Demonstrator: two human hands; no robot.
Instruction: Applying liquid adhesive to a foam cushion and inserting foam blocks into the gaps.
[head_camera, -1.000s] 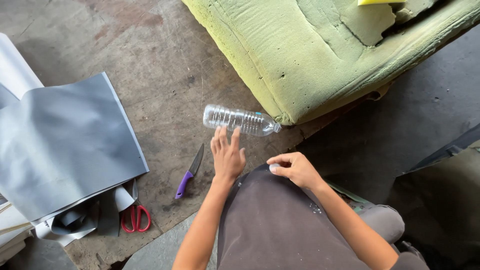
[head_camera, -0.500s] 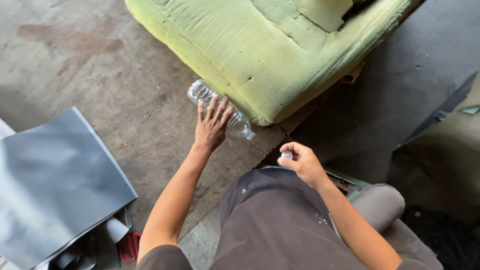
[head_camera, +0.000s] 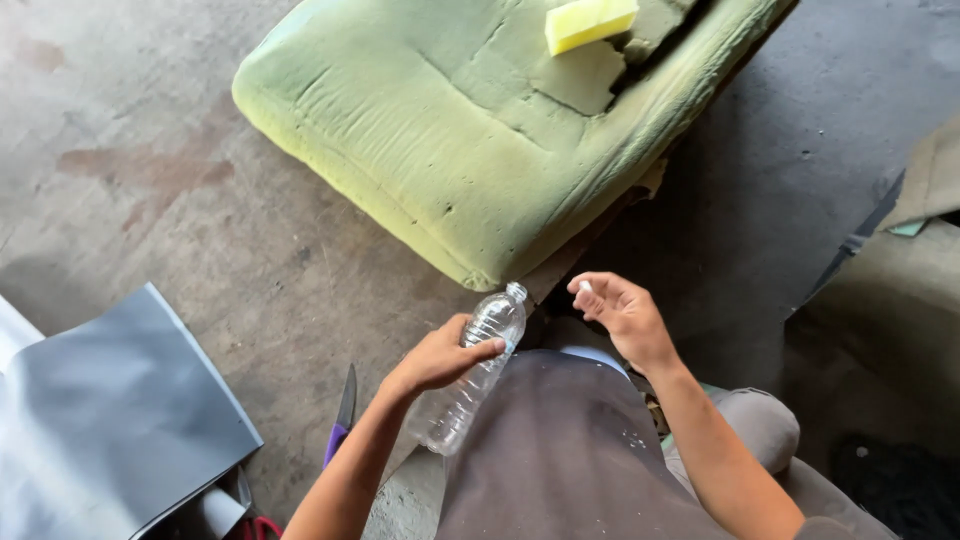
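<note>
Clear plastic shows in the left hand (head_camera: 437, 358): its fingers are wrapped round the middle of an uncapped water bottle (head_camera: 470, 368), held tilted above the concrete floor (head_camera: 200, 200), neck up toward the worn green foam cushion (head_camera: 470, 130). The right hand (head_camera: 620, 315) hovers just beside the bottle's mouth with fingers loosely curled; something small and white sits at the fingertips, possibly the cap (head_camera: 584, 287), though it is too small to be sure. A yellow foam block (head_camera: 590, 22) lies on the cushion. On the floor to the left lie a purple-handled knife (head_camera: 342, 425) and a grey sheet (head_camera: 110, 420).
</note>
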